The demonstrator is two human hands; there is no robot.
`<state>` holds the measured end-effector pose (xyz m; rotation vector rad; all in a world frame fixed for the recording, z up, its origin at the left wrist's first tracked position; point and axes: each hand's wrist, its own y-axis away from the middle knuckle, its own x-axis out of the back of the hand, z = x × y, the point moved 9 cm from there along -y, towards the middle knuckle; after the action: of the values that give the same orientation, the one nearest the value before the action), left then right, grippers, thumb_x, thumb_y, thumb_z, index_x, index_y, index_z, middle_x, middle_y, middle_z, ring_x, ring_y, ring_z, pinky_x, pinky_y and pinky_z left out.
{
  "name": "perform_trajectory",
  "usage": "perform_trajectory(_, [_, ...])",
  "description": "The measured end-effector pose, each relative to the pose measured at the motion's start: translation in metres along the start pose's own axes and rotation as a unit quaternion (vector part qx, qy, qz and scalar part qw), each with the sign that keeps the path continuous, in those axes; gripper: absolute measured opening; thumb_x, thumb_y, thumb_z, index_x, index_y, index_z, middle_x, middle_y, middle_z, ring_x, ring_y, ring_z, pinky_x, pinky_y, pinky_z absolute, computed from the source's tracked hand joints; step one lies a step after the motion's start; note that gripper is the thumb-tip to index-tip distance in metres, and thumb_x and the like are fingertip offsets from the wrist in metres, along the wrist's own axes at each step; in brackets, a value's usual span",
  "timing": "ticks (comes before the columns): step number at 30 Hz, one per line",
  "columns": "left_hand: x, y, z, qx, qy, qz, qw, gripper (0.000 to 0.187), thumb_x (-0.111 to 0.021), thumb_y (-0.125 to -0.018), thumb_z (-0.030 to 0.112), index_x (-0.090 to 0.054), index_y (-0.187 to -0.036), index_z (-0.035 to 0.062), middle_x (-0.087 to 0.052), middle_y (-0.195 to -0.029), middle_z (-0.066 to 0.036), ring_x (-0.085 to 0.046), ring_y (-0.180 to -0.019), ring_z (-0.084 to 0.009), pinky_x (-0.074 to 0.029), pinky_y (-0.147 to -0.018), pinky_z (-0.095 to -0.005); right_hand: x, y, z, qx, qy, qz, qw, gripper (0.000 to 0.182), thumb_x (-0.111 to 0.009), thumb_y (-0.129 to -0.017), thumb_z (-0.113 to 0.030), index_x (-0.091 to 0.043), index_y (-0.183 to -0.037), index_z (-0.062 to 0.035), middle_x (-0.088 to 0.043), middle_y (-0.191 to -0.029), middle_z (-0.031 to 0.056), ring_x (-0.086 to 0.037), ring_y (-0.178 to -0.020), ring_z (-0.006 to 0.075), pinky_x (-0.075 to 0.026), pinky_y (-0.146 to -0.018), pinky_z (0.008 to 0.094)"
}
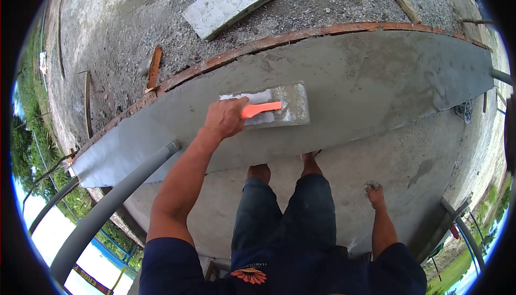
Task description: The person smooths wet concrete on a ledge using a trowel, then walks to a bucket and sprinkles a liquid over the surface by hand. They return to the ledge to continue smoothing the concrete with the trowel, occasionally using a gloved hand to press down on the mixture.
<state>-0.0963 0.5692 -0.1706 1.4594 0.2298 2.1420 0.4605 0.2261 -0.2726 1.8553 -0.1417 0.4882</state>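
My left hand (226, 117) is wrapped round the orange handle of a rectangular float (295, 104), whose flat plate lies on the wet grey concrete strip (333, 80). White and grey smears cover the top of the plate. Down at the right, my right hand (374, 190) hangs apart from the float with its fingers curled; a small greyish thing shows at the fingers, too small to name. The strip curves across the view, with a reddish wooden board (236, 56) along its far edge.
A pale concrete block (231, 2) rests on the gravel beyond the board. One grey pipe (113, 203) rises at the left near the strip. Wood pieces (154, 68) lie on the ground. A tangle of wire (465, 111) sits at the right.
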Motion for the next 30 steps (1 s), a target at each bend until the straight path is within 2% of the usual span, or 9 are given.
perform_trajectory(4, [0.037, 0.009, -0.137, 0.051, -0.127, 0.002, 0.991, 0.014, -0.057, -0.076, 0.014, -0.056, -0.089, 0.0102, -0.065, -0.078, -0.013, -0.062, -0.076, -0.0372, -0.048, -0.064, -0.0482, -0.034, 0.002, -0.001, -0.001, 0.035, -0.013, 0.999, 0.017, -0.063, -0.081, -0.011, -0.064, -0.098, -0.0064, -0.061, -0.084, 0.0001, -0.058, -0.073, 0.0110, -0.048, -0.063, 0.0260])
perform_trajectory(11, [0.021, -0.008, -0.179, 0.097, -0.176, -0.111, 0.973, 0.023, -0.055, -0.079, 0.017, -0.062, -0.101, 0.0139, -0.066, -0.084, -0.015, -0.063, -0.083, -0.0366, -0.051, -0.074, -0.0444, -0.079, 0.010, -0.031, 0.024, 0.028, -0.012, 0.999, 0.015, -0.063, -0.078, -0.005, -0.063, -0.093, -0.0015, -0.062, -0.078, -0.0011, -0.053, -0.069, 0.0081, -0.044, -0.063, 0.0252])
perform_trajectory(14, [-0.003, -0.025, -0.148, 0.057, -0.063, -0.121, 0.989, 0.027, -0.054, -0.078, 0.016, -0.062, -0.104, 0.0129, -0.067, -0.089, -0.016, -0.063, -0.087, -0.0352, -0.051, -0.076, -0.0447, -0.087, 0.004, -0.033, 0.035, 0.039, -0.009, 0.999, 0.015, -0.063, -0.079, -0.005, -0.063, -0.093, -0.0012, -0.062, -0.079, -0.0014, -0.053, -0.071, 0.0081, -0.045, -0.065, 0.0259])
perform_trajectory(19, [-0.072, -0.052, 0.072, -0.162, 0.033, -0.182, 0.969, 0.024, -0.058, -0.073, 0.011, -0.059, -0.097, 0.0065, -0.067, -0.089, -0.016, -0.063, -0.088, -0.0368, -0.050, -0.073, -0.0467, -0.082, 0.010, -0.048, 0.077, 0.057, -0.018, 0.995, 0.017, -0.063, -0.080, -0.007, -0.064, -0.097, -0.0021, -0.062, -0.083, 0.0000, -0.055, -0.073, 0.0102, -0.046, -0.066, 0.0261])
perform_trajectory(21, [-0.072, -0.027, 0.112, -0.163, 0.096, -0.169, 0.967, 0.024, -0.060, -0.072, 0.011, -0.059, -0.096, 0.0073, -0.067, -0.088, -0.015, -0.064, -0.085, -0.0361, -0.050, -0.072, -0.0461, -0.069, 0.019, -0.050, 0.062, 0.024, -0.005, 0.998, 0.018, -0.063, -0.081, -0.009, -0.064, -0.099, -0.0036, -0.062, -0.086, 0.0001, -0.056, -0.075, 0.0113, -0.047, -0.066, 0.0266])
perform_trajectory(24, [-0.040, 0.020, 0.066, -0.039, 0.132, -0.080, 0.987, 0.022, -0.060, -0.074, 0.012, -0.059, -0.095, 0.0065, -0.065, -0.084, -0.016, -0.063, -0.081, -0.0375, -0.050, -0.071, -0.0460, -0.049, 0.024, -0.030, -0.015, -0.020, 0.017, 1.000, 0.019, -0.063, -0.081, -0.010, -0.064, -0.100, -0.0060, -0.062, -0.089, -0.0003, -0.058, -0.078, 0.0121, -0.049, -0.067, 0.0282])
perform_trajectory(28, [-0.032, 0.114, -0.116, 0.295, 0.214, 0.126, 0.923, 0.015, -0.059, -0.077, 0.013, -0.057, -0.089, 0.0033, -0.064, -0.079, -0.022, -0.061, -0.080, -0.0425, -0.051, -0.072, -0.0438, -0.053, 0.014, -0.016, -0.051, 0.029, -0.023, 0.998, 0.021, -0.064, -0.082, -0.012, -0.063, -0.103, -0.0074, -0.062, -0.091, -0.0008, -0.059, -0.081, 0.0123, -0.050, -0.067, 0.0290])
perform_trajectory(29, [-0.031, 0.133, -0.152, 0.311, 0.145, 0.176, 0.923, 0.012, -0.058, -0.077, 0.010, -0.057, -0.086, 0.0013, -0.064, -0.078, -0.022, -0.062, -0.079, -0.0429, -0.051, -0.071, -0.0442, -0.057, 0.010, -0.017, -0.049, 0.034, -0.035, 0.998, 0.022, -0.064, -0.083, -0.013, -0.063, -0.104, -0.0075, -0.062, -0.091, -0.0009, -0.058, -0.082, 0.0122, -0.050, -0.067, 0.0290])
perform_trajectory(30, [-0.071, 0.156, -0.217, 0.317, 0.019, 0.127, 0.939, 0.010, -0.057, -0.076, 0.007, -0.057, -0.084, 0.0007, -0.063, -0.072, -0.020, -0.063, -0.071, -0.0387, -0.051, -0.065, -0.0432, -0.064, 0.005, -0.023, -0.037, 0.033, -0.047, 0.998, 0.022, -0.064, -0.083, -0.013, -0.063, -0.104, -0.0073, -0.062, -0.091, -0.0009, -0.058, -0.082, 0.0120, -0.050, -0.067, 0.0286])
